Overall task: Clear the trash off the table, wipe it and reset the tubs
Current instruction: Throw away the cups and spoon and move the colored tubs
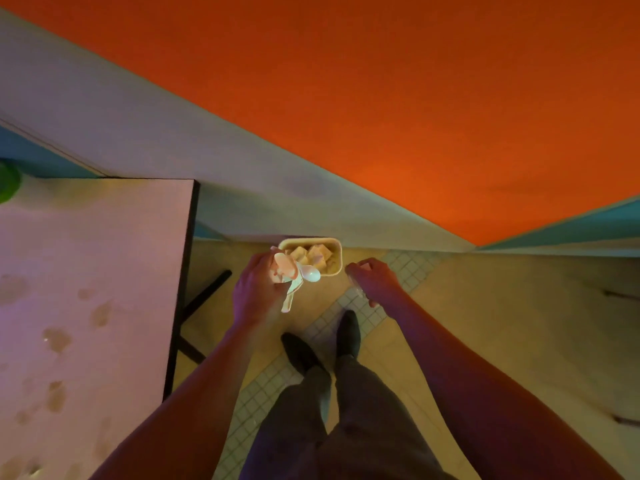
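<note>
Looking down through the head camera, we see both of our bare arms stretched out over the floor, just beyond the right edge of the desk point(86, 289). Our left hand point(256, 289) has its fingers point(277, 271) curled round a bundle of trash: white plastic spoons point(304, 273) and what looks like a crumpled, pink-stained wrapper point(285, 266), with a spoon handle hanging down below the palm. Just past that hand, low against the base of the wall, stands a small cream bin point(334, 268) with an open top; pale crumpled scraps lie inside it. The bundle hangs over the bin's left rim, touching or nearly touching it; we cannot tell which.

Our right hand point(372, 278) is held just right of the bin, knuckles up and fingers bent downward. Something small and pale shows under it, but it is too blurred for us to say whether those fingers grip anything.

The desk top at the left is pale with a dark edge, and it carries many brownish smears and spots across its surface. A green round thing point(7, 181) sits at its far left corner, cut off by the frame. Below us are dark trousers and two dark shoes point(301, 351) on a strip of small square tiles point(263, 393). An orange wall point(381, 81) fills the top of the view.
</note>
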Demonstrator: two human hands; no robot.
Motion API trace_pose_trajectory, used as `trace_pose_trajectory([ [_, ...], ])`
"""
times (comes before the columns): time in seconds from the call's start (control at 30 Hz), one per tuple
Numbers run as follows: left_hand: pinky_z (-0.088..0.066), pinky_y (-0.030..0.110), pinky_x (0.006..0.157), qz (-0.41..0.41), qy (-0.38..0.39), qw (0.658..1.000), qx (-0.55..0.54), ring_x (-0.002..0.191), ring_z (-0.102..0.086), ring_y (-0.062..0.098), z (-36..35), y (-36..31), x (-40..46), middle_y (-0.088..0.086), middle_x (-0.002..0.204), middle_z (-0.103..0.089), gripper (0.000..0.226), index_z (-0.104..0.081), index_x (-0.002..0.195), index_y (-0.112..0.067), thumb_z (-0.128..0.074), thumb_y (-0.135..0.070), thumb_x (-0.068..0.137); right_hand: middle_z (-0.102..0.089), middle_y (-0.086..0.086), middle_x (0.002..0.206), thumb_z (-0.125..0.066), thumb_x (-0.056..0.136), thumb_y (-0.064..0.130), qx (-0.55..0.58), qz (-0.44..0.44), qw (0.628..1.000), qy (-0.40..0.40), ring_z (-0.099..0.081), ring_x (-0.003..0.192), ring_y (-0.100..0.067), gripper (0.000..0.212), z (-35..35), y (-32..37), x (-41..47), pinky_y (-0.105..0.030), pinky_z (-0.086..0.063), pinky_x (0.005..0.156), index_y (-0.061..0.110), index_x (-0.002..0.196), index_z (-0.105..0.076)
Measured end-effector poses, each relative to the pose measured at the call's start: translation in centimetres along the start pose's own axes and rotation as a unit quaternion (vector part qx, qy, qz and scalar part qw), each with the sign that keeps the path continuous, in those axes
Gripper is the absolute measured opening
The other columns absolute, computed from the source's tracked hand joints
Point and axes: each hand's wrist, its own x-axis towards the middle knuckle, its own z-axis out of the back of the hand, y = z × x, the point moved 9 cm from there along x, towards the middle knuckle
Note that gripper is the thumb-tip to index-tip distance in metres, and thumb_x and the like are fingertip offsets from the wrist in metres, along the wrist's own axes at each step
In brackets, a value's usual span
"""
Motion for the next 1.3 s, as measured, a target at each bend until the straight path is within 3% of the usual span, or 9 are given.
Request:
trace_pose_trajectory([
  [0.07,-0.053,0.030,0.077,0.004,0.006,1.000,0.005,0.107,-0.065,0.020,-0.9,0.6,1.0,-0.003,0.126,-0.063,0.057,-0.060,0.132,-0.022,-0.080,-0.027,0.079,-0.069,-0.010,0.105,-0.062,0.073,0.052,-0.001,-0.006,1.000,0.000,-0.065,0.082,-0.030,0.042,-0.8,-0.6,0.7,-0.029,-0.045,0.053,0.024,0.104,-0.065],
  [0.3,-0.048,0.031,0.078,0.017,0.006,1.000,0.013,0.110,-0.062,0.023,-7.0,4.6,6.6,-0.005,0.124,-0.061,0.054,-0.059,0.129,-0.031,-0.078,-0.029,0.078,-0.067,-0.006,0.105,-0.060,0.077,0.056,-0.019,-0.004,1.000,-0.006,-0.066,0.075,-0.026,0.048,-4.9,-2.3,8.1,-0.025,-0.045,0.043,0.024,0.113,-0.063],
  [0.4,-0.049,0.032,0.080,0.018,0.014,1.000,0.005,0.108,-0.062,0.022,-11.9,7.9,9.2,-0.005,0.121,-0.062,0.049,-0.060,0.124,-0.030,-0.078,-0.029,0.078,-0.068,-0.007,0.111,-0.059,0.071,0.062,-0.032,0.021,0.998,-0.039,-0.066,0.098,-0.031,0.057,-7.2,-2.8,13.7,-0.044,-0.059,0.077,0.026,0.115,-0.062],
  [0.47,-0.049,0.033,0.082,0.017,0.016,1.000,0.006,0.109,-0.061,0.023,-15.6,10.4,11.1,-0.003,0.122,-0.062,0.052,-0.060,0.127,-0.026,-0.078,-0.028,0.078,-0.066,-0.009,0.117,-0.061,0.077,0.057,-0.032,0.036,0.998,-0.051,-0.063,0.106,-0.031,0.055,-9.0,-3.2,17.9,-0.043,-0.054,0.089,0.023,0.120,-0.061],
  [0.77,-0.053,0.039,0.086,-0.008,0.027,0.999,-0.026,0.114,-0.061,0.028,-32.2,19.4,17.6,0.001,0.126,-0.064,0.045,-0.063,0.124,-0.023,-0.076,-0.027,0.081,-0.066,-0.008,0.114,-0.060,0.084,0.054,-0.037,0.083,0.992,-0.088,-0.062,0.103,-0.032,0.045,-17.0,-8.4,35.0,-0.037,-0.050,0.086,0.024,0.118,-0.058],
  [1.0,-0.052,0.032,0.095,-0.024,0.040,0.995,-0.092,0.115,-0.063,0.015,-40.9,24.6,22.5,-0.007,0.125,-0.068,0.045,-0.064,0.128,-0.027,-0.073,-0.037,0.086,-0.068,-0.006,0.115,-0.059,0.092,0.048,-0.042,0.168,0.974,-0.143,-0.064,0.107,-0.026,0.041,-21.6,-11.6,42.4,-0.033,-0.046,0.083,0.017,0.119,-0.062],
  [1.13,-0.051,0.037,0.092,-0.042,0.088,0.995,0.022,0.115,-0.060,0.016,-44.2,26.1,23.3,-0.012,0.126,-0.063,0.048,-0.057,0.123,-0.037,-0.060,-0.058,0.080,-0.065,-0.002,0.107,-0.056,0.094,0.046,-0.059,0.137,0.978,-0.144,-0.063,0.104,-0.028,0.030,-24.0,-13.2,44.9,-0.032,-0.040,0.076,0.023,0.113,-0.054],
  [1.2,-0.048,0.040,0.094,-0.062,0.088,0.989,0.104,0.123,-0.053,0.023,-44.7,26.1,23.1,-0.008,0.135,-0.056,0.057,-0.047,0.130,-0.041,-0.061,-0.059,0.077,-0.062,-0.009,0.117,-0.055,0.092,0.045,-0.085,0.128,0.979,-0.137,-0.061,0.108,-0.032,0.039,-24.7,-13.0,45.2,-0.034,-0.039,0.077,0.022,0.124,-0.049],
  [1.3,-0.045,0.045,0.100,-0.050,0.110,0.988,0.098,0.132,-0.045,0.029,-44.6,26.0,23.0,-0.003,0.147,-0.043,0.080,-0.030,0.144,-0.043,-0.067,-0.054,0.074,-0.062,-0.011,0.121,-0.053,0.089,0.047,-0.094,0.113,0.979,-0.141,-0.061,0.110,-0.034,0.044,-24.3,-12.3,45.2,-0.037,-0.045,0.082,0.022,0.125,-0.052],
])
